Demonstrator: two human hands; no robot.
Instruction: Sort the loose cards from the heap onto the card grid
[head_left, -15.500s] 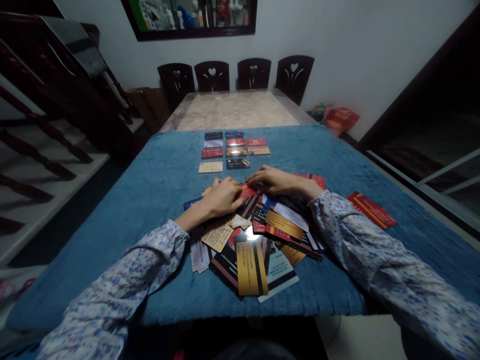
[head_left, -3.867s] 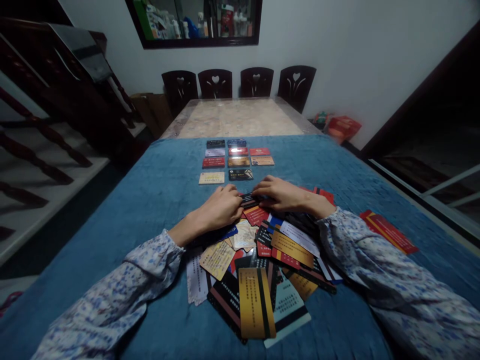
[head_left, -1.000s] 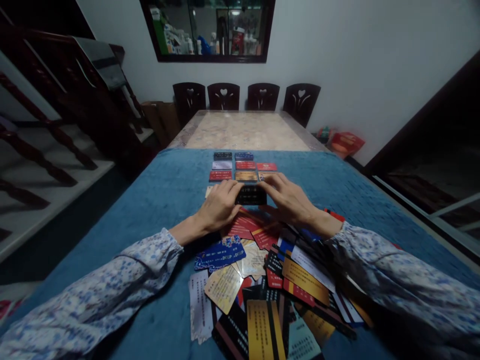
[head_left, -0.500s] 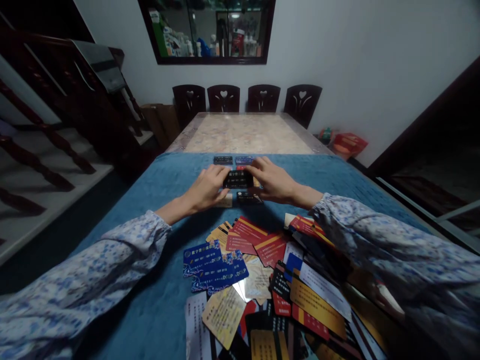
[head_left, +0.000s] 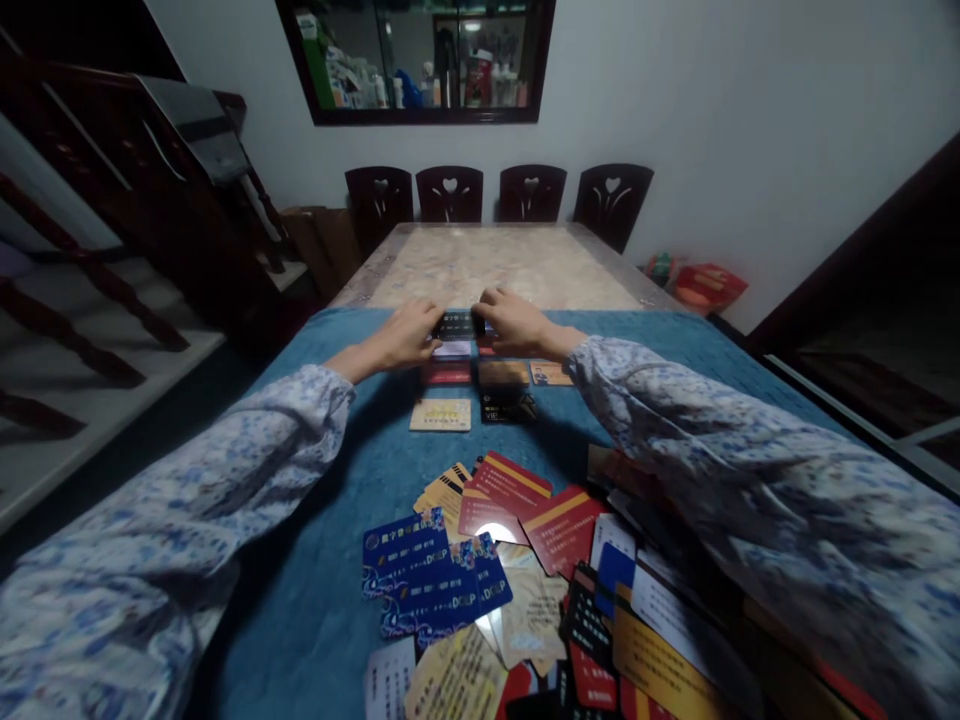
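Both my arms reach far across the blue cloth (head_left: 315,480). My left hand (head_left: 401,338) and my right hand (head_left: 514,320) pinch the two ends of a dark card (head_left: 457,324) at the far end of a small grid of sorted cards (head_left: 480,380). The grid's nearer cards show: a pale one (head_left: 440,414), a black one (head_left: 506,405), a red one (head_left: 447,374). A loose heap of mixed cards (head_left: 540,570) lies close to me, with blue cards (head_left: 435,580) at its left.
Beyond the cloth is the bare marble table top (head_left: 487,262), with four dark chairs (head_left: 495,195) against the wall. A wooden staircase (head_left: 97,250) rises at left. Red packets (head_left: 701,285) lie on the floor at right.
Both hands lifted a dark card from the heap and carried it forward over the sorted grid to its far end. The view tilted forward with the reach.
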